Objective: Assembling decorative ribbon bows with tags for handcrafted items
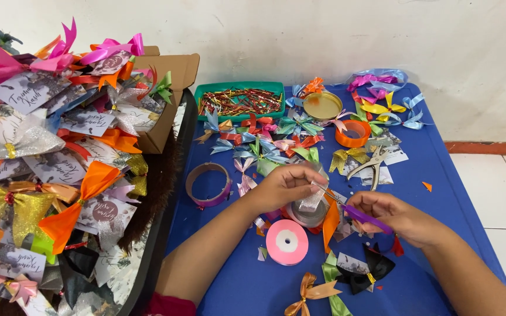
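Scissors (363,217), gripped in the right hand (396,217), meet the silver ribbon (313,199) pinched by the left hand (281,187) at frame centre: cutting step; the next snip needs taut ribbon.

- a blue table (440,175) holds everything.
- near the far edge sit a green tray (241,100) of shiny sticks and a round gold lid (322,106).
- many small ribbon bows (276,143) lie across the middle.
- a pink ribbon roll (287,241) lies near the front edge.
- metal pliers (371,164) lie toward the right edge.
- an empty ring (208,184) lies by the left edge.
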